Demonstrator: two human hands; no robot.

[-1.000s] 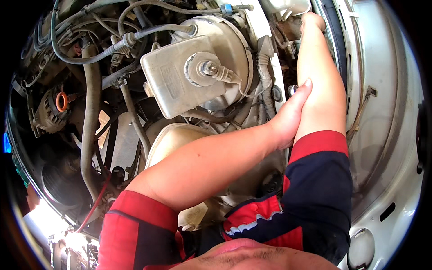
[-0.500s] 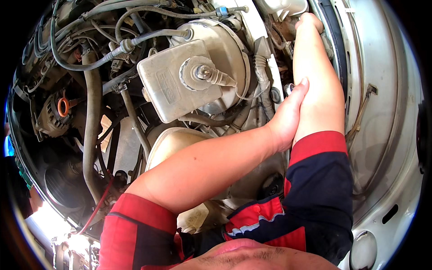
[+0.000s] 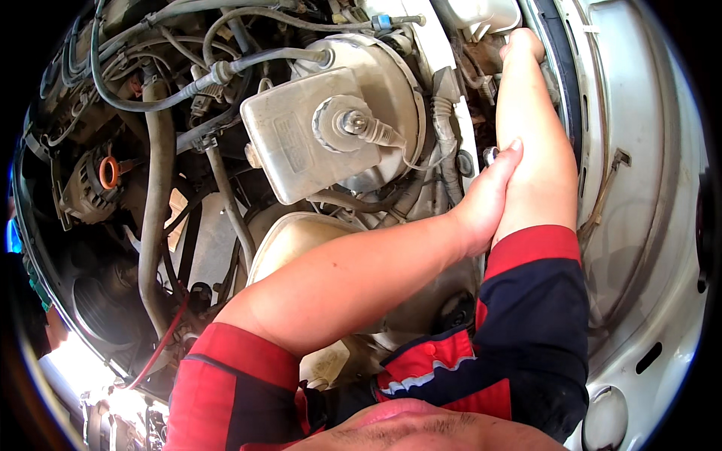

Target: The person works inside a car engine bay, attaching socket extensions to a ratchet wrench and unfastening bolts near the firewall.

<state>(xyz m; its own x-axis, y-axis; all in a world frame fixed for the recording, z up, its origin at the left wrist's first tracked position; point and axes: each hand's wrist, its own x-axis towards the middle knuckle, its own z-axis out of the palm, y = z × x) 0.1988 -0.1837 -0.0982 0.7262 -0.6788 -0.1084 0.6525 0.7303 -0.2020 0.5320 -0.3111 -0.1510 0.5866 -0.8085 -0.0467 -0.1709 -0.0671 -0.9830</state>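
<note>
My left hand (image 3: pixel 486 199) reaches across to the right and lies against the inner side of my right forearm. Its thumb points forward along that forearm, and the fingers curl out of sight beneath; the hand looks closed. A small shiny round metal end (image 3: pixel 490 155) shows beside the thumb, but I cannot tell whether it belongs to something held. My right hand (image 3: pixel 523 46) is stretched far forward into the gap beside the fender, just below a white plastic container (image 3: pixel 485 15). Its wrist bends down, and the fingers are hidden.
Left of my hands sits a translucent fluid reservoir (image 3: pixel 301 143) with a capped wire connector, before a large round metal booster (image 3: pixel 398 98). Hoses (image 3: pixel 156 188) and an alternator (image 3: pixel 94 188) fill the left side. The pale fender (image 3: pixel 639 188) borders the right.
The whole view has shifted slightly, so the engine parts sit a little farther right. Both hands keep nearly the same pose and place.
</note>
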